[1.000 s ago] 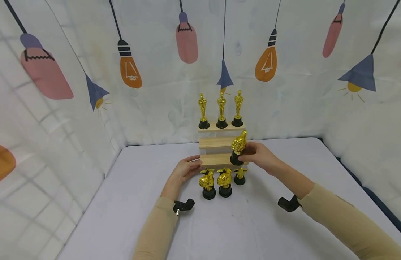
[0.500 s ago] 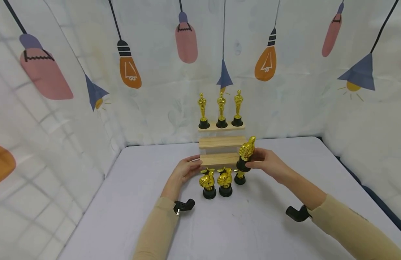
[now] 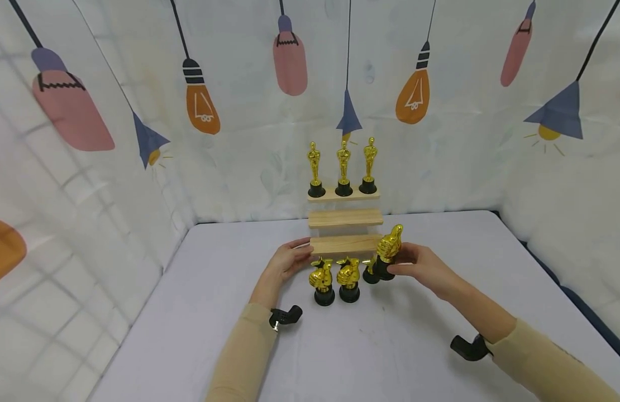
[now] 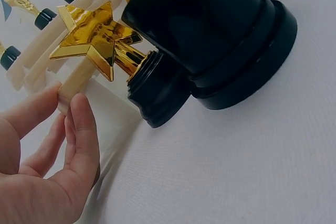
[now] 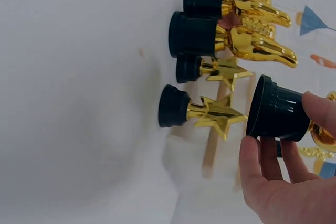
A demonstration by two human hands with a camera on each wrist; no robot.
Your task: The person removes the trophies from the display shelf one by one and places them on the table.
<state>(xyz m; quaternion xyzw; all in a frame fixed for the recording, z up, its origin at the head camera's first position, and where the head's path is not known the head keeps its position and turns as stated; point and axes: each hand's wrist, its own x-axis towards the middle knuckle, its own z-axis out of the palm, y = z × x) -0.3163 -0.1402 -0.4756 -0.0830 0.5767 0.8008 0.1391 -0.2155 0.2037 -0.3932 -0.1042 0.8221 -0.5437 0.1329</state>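
My right hand (image 3: 424, 269) grips a gold thumbs-up trophy (image 3: 389, 245) by its black base (image 5: 278, 109), upright at the right end of the tiered wooden stand (image 3: 346, 244). In the right wrist view that base hangs above the table, facing the star trophies (image 5: 216, 114). My left hand (image 3: 284, 263) pinches the left end of the stand's lowest board, thumb and fingers around the wood (image 4: 76, 85). Two more thumbs-up trophies (image 3: 348, 279) stand before the stand, partly hiding the star trophies behind them. The held trophy overlaps the rightmost star trophy (image 3: 368, 270) in the head view.
Three gold figure trophies (image 3: 344, 167) stand in a row on the stand's top board. The middle board (image 3: 345, 218) and lowest board bear nothing. A white cloth covers the table (image 3: 229, 346), with a lamp-patterned curtain (image 3: 244, 167) behind it.
My right hand has brought the thumbs-up trophy from over the lowest board down, to the right and towards me, past the stand's right end. The left hand keeps its place on the stand.
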